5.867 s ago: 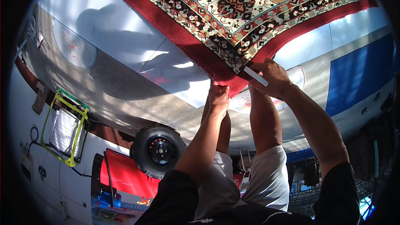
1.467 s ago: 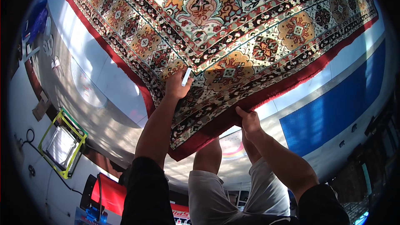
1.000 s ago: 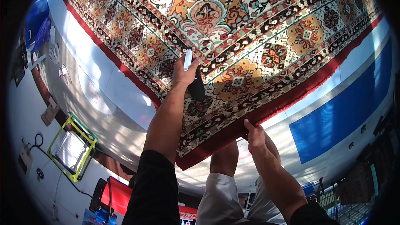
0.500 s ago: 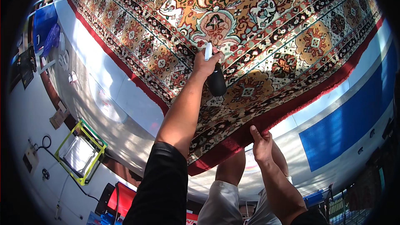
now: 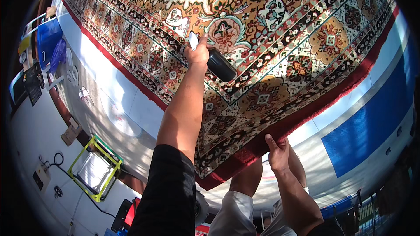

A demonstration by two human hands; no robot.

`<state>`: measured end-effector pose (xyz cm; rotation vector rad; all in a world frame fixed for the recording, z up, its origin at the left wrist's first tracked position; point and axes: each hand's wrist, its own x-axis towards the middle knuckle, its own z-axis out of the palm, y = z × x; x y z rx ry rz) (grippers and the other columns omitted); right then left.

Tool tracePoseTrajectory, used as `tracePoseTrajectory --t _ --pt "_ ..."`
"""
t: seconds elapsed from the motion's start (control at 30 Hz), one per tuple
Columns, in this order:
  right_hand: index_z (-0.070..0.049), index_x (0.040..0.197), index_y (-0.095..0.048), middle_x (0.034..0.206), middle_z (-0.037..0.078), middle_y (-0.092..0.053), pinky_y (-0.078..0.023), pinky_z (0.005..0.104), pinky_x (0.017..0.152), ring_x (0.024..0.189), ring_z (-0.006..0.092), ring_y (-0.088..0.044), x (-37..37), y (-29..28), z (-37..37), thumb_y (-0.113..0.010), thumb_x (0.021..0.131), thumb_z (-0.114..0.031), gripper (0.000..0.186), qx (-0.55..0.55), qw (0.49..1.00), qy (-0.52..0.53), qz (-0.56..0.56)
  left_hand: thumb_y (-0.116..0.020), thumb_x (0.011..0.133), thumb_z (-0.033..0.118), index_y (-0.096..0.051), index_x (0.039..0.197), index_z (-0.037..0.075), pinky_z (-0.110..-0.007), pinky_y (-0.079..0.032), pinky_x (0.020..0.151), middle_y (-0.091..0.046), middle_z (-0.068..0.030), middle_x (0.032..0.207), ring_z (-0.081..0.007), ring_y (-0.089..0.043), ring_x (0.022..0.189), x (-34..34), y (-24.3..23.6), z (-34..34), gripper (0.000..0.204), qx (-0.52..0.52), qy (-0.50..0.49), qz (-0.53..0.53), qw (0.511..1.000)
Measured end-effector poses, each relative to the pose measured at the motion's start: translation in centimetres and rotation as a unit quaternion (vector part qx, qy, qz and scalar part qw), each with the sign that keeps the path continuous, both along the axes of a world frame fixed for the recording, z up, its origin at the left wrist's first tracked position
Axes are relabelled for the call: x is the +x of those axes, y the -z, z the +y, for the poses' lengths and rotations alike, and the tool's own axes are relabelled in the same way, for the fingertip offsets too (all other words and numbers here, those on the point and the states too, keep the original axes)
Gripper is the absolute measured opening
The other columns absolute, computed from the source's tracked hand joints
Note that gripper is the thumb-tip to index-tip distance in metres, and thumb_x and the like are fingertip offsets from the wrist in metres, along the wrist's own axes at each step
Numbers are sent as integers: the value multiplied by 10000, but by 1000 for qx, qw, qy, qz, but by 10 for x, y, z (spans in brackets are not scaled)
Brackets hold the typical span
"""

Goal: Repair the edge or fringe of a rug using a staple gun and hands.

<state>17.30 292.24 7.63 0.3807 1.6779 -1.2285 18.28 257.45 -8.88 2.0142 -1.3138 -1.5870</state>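
Note:
A patterned rug (image 5: 262, 100) with a dark red edge (image 5: 245, 160) fills the upper and middle picture. Over its face, my left hand (image 5: 196, 55) is closed round the neck of a black spray bottle (image 5: 221, 66). The bottle's white spray head (image 5: 193, 40) shows above the hand, and its base slants down to the right. My right hand (image 5: 277, 153) grips the near red edge, thumb on top; its other fingers are mostly hidden under the rug. That near corner hangs in front of my legs.
Left of the rug, slippers (image 5: 86, 95) rest on the floor near a yellow-green frame (image 5: 97, 168). A blue mat (image 5: 372, 122) lies to the right. Further left are a blue container (image 5: 49, 39) and a purple bag (image 5: 58, 55). My legs (image 5: 247, 177) stand below the near edge.
My left hand has moved left and slightly away with the spray bottle. The bottle, nearly upright in the picture before, now slants more. My right hand keeps its hold on the rug's edge.

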Motion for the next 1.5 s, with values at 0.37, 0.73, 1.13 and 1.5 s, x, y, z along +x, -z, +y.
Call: tracePoseTrajectory --t 0.37,0.73,1.13,1.5 --pt "32 1190 -555 1138 93 -628 -416 305 956 1067 179 -559 14 32 31 -570 933 -62 274 36 999 -32 -15 -780 812 189 -631 959 39 -318 -499 726 -656 -33 890 -151 -613 782 54 13 62 258 95 59 30 993" --pt "0 1214 -579 1116 101 -643 -504 333 882 998 215 -615 33 73 65 -635 907 -103 328 159 981 6 -110 -810 788 281 -632 838 56 -318 -465 613 -636 -24 716 -122 -571 650 128 44 185 292 58 82 42 994" --pt "-80 1276 -558 1202 55 -607 -494 359 905 1072 204 -581 10 74 69 -680 896 -261 438 139 969 110 -172 -776 790 253 -594 1194 59 -378 -509 780 -689 -142 951 -271 -682 877 142 -10 182 484 68 492 23 867" --pt "-58 1046 -648 966 65 -693 -497 348 764 848 193 -643 -82 126 148 -617 944 -357 317 184 964 148 -122 -719 788 370 -628 919 55 -467 -488 762 -655 -149 789 -383 -634 800 200 -31 159 353 2 685 -72 725"
